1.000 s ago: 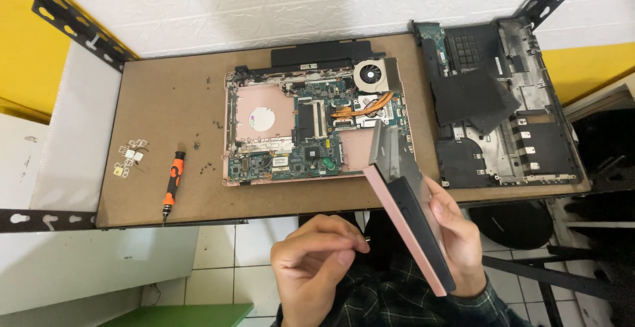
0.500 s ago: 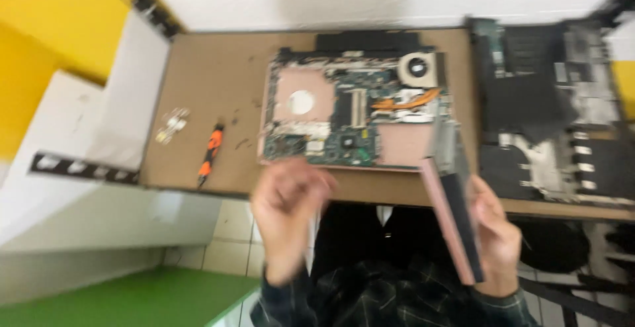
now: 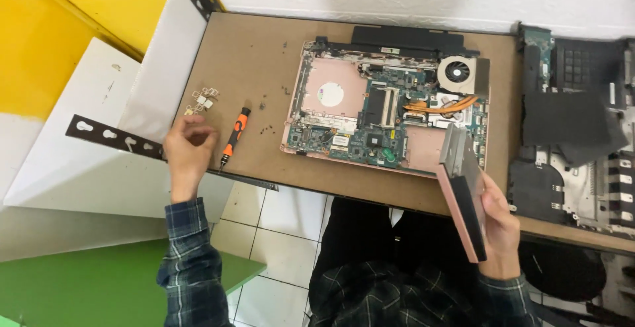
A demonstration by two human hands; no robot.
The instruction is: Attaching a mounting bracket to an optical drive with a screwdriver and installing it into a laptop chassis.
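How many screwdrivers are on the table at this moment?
1. The orange-and-black screwdriver lies on the brown table, just right of the left hand. Others may be hidden.

Taking the opened laptop base [image 3: 387, 112] as the landmark: to its left the brown surface [image 3: 251, 55] lies mostly bare, a wide open stretch from the back wall to the front edge. That stretch is narrowed near the front by an orange-handled screwdriver [image 3: 234, 137] lying lengthwise, with a few loose screws [image 3: 268, 128] scattered between it and the base, and a cluster of small metal brackets [image 3: 202, 100] further left. The left hand [image 3: 188, 147] sits at the front left corner, just beside the screwdriver. On the base's right, a narrow bare strip parts it from the black laptop cover [image 3: 575, 122]. At its front right corner, the right hand [image 3: 499, 224] holds a flat pink drive [image 3: 463, 194] tilted over the edge, blocking that approach.
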